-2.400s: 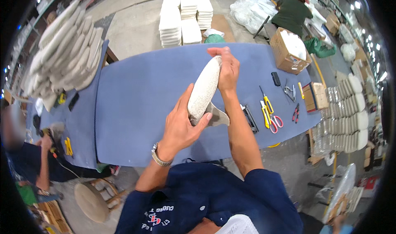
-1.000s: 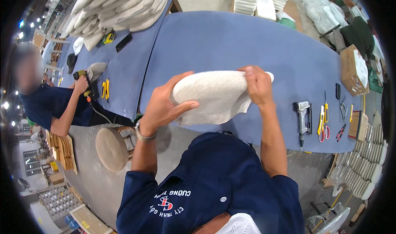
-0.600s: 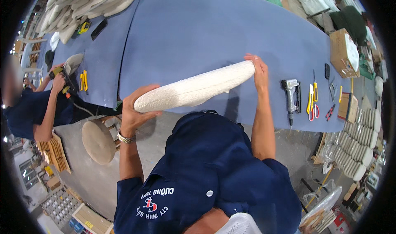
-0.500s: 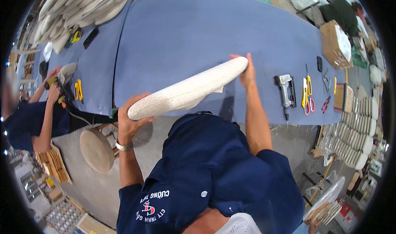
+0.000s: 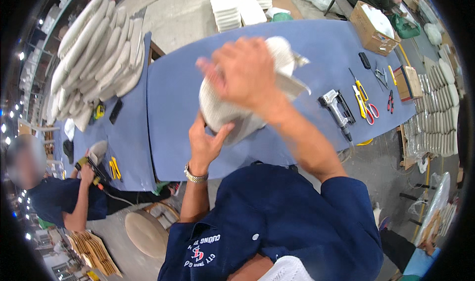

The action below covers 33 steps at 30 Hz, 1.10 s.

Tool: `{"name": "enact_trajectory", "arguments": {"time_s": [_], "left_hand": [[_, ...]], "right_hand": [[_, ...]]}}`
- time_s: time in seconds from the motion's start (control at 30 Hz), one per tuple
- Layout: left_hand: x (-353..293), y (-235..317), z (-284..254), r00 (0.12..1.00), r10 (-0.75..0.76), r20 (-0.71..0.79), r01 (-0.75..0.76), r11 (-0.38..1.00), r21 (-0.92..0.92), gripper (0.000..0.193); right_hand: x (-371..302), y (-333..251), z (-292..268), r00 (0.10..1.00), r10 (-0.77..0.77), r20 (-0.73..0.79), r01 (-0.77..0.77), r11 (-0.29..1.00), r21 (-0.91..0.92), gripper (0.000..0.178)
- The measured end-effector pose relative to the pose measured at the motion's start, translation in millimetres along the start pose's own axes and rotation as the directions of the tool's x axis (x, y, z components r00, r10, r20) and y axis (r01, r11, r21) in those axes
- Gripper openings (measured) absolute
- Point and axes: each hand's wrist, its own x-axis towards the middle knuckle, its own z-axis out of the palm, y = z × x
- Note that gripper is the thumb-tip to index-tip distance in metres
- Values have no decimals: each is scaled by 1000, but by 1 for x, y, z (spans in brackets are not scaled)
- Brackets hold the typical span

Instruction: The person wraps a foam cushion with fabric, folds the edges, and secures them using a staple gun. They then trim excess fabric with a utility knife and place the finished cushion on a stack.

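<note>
A pale ribbed fabric-covered seat cushion (image 5: 217,106) is tilted up over the blue-covered table (image 5: 183,73). My left hand (image 5: 205,142) grips its near lower edge, thumb on one side and fingers on the other. In front of the cushion, my right hand (image 5: 242,73) is smeared by motion. Its fingers look bent, but whether they touch the fabric or hold anything does not show. Loose fabric edges (image 5: 297,83) stick out at the cushion's right side. The cushion's far part is partly behind my right hand.
Right of the cushion lie a staple gun (image 5: 339,112), a yellow cutter (image 5: 359,102), red-handled scissors (image 5: 371,113) and pliers (image 5: 390,102). Cushions pile up at left (image 5: 99,58). A co-worker (image 5: 69,197) works there with a tool. A cardboard box (image 5: 371,31) stands far right.
The cushion, formerly held edge-on between both hands, is tilted and turned, showing its ribbed face. My right hand has moved left from its far end to in front of it.
</note>
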Motion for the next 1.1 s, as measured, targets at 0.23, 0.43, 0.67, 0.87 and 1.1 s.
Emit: {"name": "enact_trajectory", "arguments": {"time_s": [0.23,0.43,0.67,0.87,1.1], "left_hand": [[24,29,-48,999,23,-27,-28,980,-197,78],[-1,-19,-114,995,-97,2,93,942,-324,85],[-29,-112,-123,968,-235,-90,69,592,-803,75],[-33,-187,-43,895,-446,11,248,476,-844,59],[38,-65,69,897,-273,347,395,144,-907,48]], "right_hand": [[-25,-5,-56,998,-62,6,52,871,488,27],[-60,35,-59,958,43,282,-213,765,608,42],[-92,4,-4,923,-71,379,-230,686,690,40],[-104,-32,21,941,-23,337,-232,679,697,33],[-70,21,2,909,409,81,-354,655,668,36]]}}
